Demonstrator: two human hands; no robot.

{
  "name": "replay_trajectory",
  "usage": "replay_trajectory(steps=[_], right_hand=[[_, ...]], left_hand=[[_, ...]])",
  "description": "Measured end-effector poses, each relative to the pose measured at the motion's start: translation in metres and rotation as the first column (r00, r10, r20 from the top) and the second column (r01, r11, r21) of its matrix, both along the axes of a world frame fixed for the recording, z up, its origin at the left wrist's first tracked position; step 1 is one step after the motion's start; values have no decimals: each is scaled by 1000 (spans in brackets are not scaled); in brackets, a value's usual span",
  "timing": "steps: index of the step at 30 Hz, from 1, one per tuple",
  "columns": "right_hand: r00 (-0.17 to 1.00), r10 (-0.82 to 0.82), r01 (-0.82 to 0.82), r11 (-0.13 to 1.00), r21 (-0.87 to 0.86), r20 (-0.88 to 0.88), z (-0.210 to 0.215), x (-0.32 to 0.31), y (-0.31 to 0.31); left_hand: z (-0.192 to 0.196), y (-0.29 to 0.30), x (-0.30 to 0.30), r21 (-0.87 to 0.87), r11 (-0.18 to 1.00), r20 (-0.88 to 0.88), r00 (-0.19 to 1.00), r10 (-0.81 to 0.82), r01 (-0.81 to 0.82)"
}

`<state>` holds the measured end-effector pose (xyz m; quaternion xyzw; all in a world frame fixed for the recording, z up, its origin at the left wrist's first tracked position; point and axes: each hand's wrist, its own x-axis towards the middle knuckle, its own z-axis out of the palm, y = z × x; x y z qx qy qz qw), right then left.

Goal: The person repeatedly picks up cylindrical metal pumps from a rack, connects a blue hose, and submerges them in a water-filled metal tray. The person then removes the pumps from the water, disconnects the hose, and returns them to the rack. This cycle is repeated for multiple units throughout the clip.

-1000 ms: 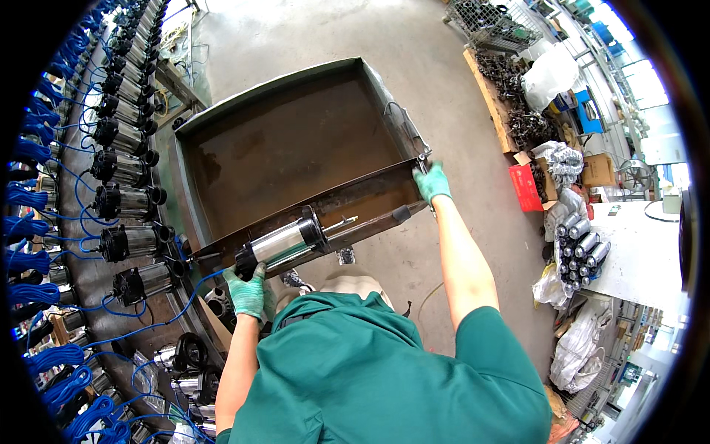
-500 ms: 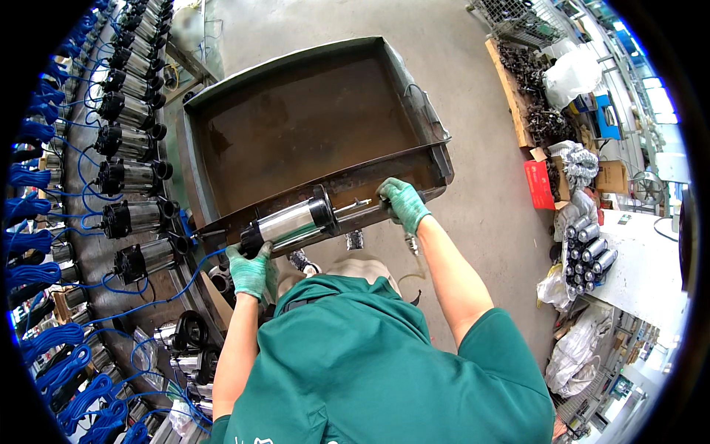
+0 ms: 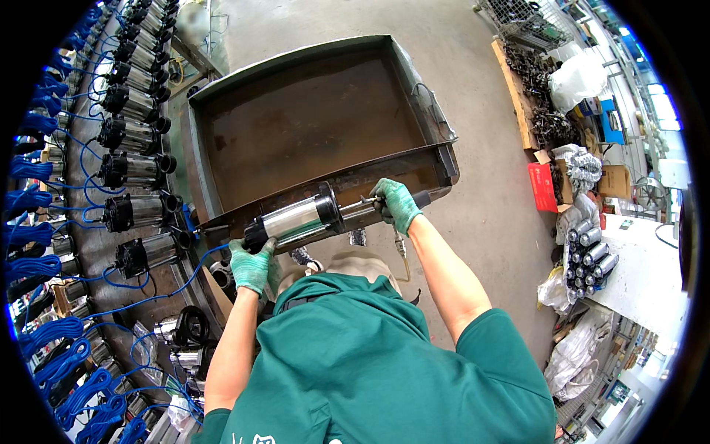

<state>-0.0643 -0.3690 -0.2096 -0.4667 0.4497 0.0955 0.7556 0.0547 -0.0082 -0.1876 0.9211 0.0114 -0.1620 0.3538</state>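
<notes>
A silver cylindrical pump (image 3: 292,221) with black ends lies along the near edge of a wide metal tank (image 3: 214,164). My left hand (image 3: 250,265), in a green glove, is closed round its black left end, where a blue cable (image 3: 194,281) runs off to the left. Past the pump's right end, my gloved right hand (image 3: 398,205) is closed at a thin metal rod or fitting (image 3: 358,205). Below that hand hangs a thin hose (image 3: 404,268) with a metal coupling (image 3: 400,243). The glove hides exactly how the fingers hold it.
Brownish liquid (image 3: 310,122) covers the tank's bottom. To the left, a bench carries a long row of similar pumps (image 3: 133,212) with coiled blue cables (image 3: 55,337). At the right are a red box (image 3: 542,186), a white table (image 3: 643,255) and stacked metal cylinders (image 3: 592,255).
My right hand has closed in on the rod at the pump's right end, and the hose has swung slightly left. My left hand keeps its hold on the pump.
</notes>
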Motion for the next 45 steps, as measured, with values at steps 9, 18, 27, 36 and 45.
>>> replay_trajectory(steps=[9, 18, 27, 36, 45], right_hand=[[999, 22, -24, 999, -47, -38, -1, 5, 0], [998, -14, 12, 999, -29, -58, 0, 5, 2], [997, 14, -19, 998, 60, 81, -6, -8, -5], [954, 179, -299, 667, -682, -242, 27, -35, -108], [730, -21, -682, 40, -730, -683, -15, -9, -173]], left_hand=[[8, -3, 1, 57, 998, -1, 1000, -5, 5], [23, -13, -2, 47, 999, -17, 1000, 18, -17], [-8, 2, -4, -62, 998, 9, 1000, 27, -26], [-8, 1, -10, -88, 995, -1, 999, 53, -53], [-1, -6, -14, -188, 975, -32, 993, 115, -119]])
